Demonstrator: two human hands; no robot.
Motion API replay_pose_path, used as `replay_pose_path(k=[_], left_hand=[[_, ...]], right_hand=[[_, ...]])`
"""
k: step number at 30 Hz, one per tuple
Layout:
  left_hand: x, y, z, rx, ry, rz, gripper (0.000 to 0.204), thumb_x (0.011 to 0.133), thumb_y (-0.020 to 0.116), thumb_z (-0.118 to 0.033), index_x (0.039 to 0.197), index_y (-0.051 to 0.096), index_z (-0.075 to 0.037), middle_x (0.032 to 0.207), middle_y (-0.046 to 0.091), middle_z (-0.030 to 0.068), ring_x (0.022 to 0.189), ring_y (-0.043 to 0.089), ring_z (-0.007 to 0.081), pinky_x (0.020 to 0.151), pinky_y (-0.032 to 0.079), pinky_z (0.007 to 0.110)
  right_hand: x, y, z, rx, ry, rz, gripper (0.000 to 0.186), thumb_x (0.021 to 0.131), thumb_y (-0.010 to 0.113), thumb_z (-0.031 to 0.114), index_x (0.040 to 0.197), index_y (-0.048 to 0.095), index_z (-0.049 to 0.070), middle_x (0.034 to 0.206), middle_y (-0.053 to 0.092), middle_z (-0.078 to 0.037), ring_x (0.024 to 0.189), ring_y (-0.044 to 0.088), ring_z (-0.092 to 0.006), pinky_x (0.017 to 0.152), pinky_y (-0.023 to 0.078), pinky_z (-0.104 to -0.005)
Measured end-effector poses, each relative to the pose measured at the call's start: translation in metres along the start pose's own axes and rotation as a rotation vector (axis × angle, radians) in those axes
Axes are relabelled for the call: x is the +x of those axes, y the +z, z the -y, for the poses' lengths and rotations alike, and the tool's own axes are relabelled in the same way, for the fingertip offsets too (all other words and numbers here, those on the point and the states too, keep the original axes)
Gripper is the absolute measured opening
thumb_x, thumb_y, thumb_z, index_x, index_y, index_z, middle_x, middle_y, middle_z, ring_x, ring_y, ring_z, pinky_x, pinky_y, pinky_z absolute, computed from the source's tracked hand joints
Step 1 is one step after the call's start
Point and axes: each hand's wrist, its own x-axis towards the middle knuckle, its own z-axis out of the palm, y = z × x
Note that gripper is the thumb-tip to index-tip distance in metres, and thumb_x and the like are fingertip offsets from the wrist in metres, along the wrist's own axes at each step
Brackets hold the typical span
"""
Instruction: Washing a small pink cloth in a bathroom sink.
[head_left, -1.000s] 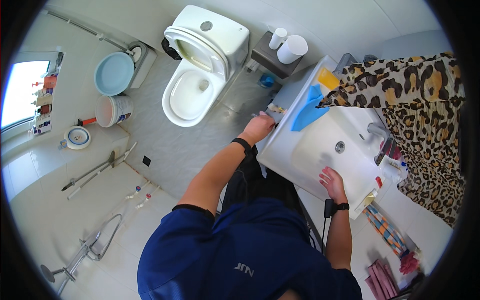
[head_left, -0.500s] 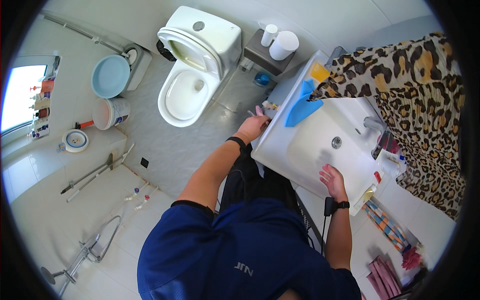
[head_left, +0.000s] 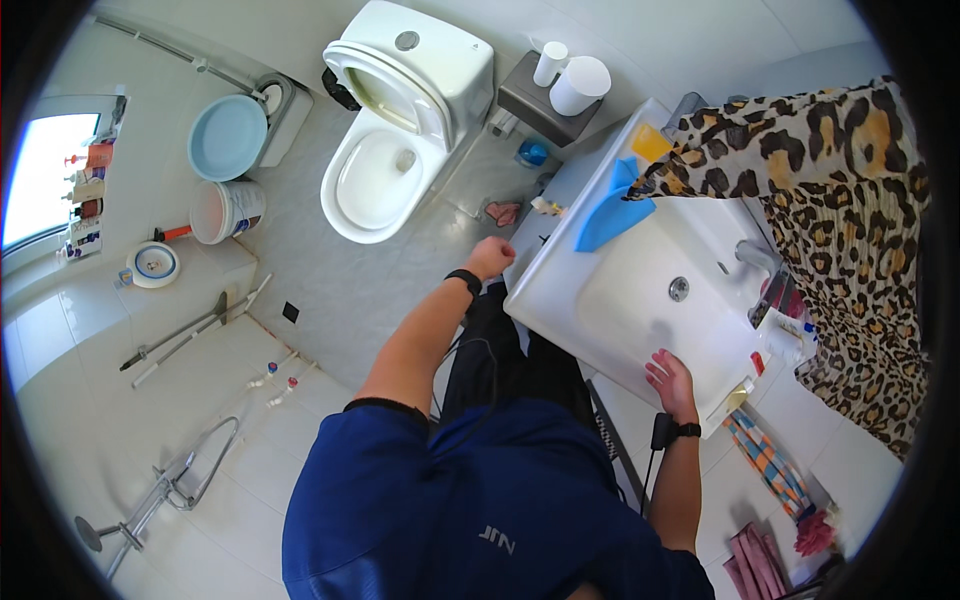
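My left hand (head_left: 490, 258), with a dark band at the wrist, is beside the front left corner of the white washbasin (head_left: 540, 303). Its fingers are curled in, and nothing shows in them. Just beyond that hand is a small crumpled pink cloth (head_left: 503, 213), apart from it; I cannot tell whether it hangs or lies on the floor. My right hand (head_left: 671, 380) is over the basin's near edge, fingers spread and holding nothing. A blue cloth (head_left: 612, 212) drapes over the basin's left rim, partly under a leopard-print cloth (head_left: 780, 150).
Ahead to the left stands a white toilet (head_left: 375, 190), lid raised. A grey shelf (head_left: 540, 115) bears white containers. A light blue bowl (head_left: 228, 137) and a bucket (head_left: 225, 212) are at the far left. The faucet (head_left: 757, 255) is on the basin's right.
My left hand has drawn back from the basin's side, toward me and left, and the pink cloth now shows apart from it. My right hand stays over the basin, fingers still spread.
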Motion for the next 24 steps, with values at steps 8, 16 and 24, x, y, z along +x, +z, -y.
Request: replay_pose_path(k=[8, 16, 24], left_hand=[[-0.058, -0.035, 0.102, 0.184, -0.295, -0.084, 0.018, 0.076, 0.062, -0.015, 0.087, 0.072, -0.006, 0.091, 0.069, 0.0182, 0.089, 0.066, 0.0348, 0.08, 0.053, 0.042], [-0.071, -0.032, 0.183, 0.236, -0.318, -0.079, 0.018, 0.075, 0.065, -0.022, 0.084, 0.074, -0.01, 0.087, 0.071, 0.0148, 0.084, 0.067, 0.0324, 0.077, 0.054, 0.041], [0.134, 0.047, 0.289, 0.293, -0.088, 0.234, 0.024, 0.084, 0.054, -0.019, 0.097, 0.07, -0.007, 0.105, 0.067, 0.0184, 0.101, 0.063, 0.0363, 0.088, 0.051, 0.044]], right_hand=[[0.006, 0.088, 0.01, -0.845, -0.41, 0.131, 0.046, 0.09, 0.065, 0.03, 0.126, 0.056, 0.003, 0.12, 0.06, -0.012, 0.106, 0.059, -0.0233, 0.086, 0.048, -0.0356], [-0.009, 0.185, -0.023, -1.129, -0.865, 0.051, 0.035, 0.092, 0.06, 0.019, 0.12, 0.055, -0.001, 0.12, 0.058, -0.018, 0.115, 0.052, -0.0309, 0.099, 0.039, -0.0399], [0.036, 0.161, -0.104, -0.802, -0.926, -0.472, 0.026, 0.097, 0.044, 0.021, 0.107, 0.052, -0.002, 0.118, 0.05, -0.019, 0.11, 0.048, -0.0303, 0.101, 0.035, -0.0406]])
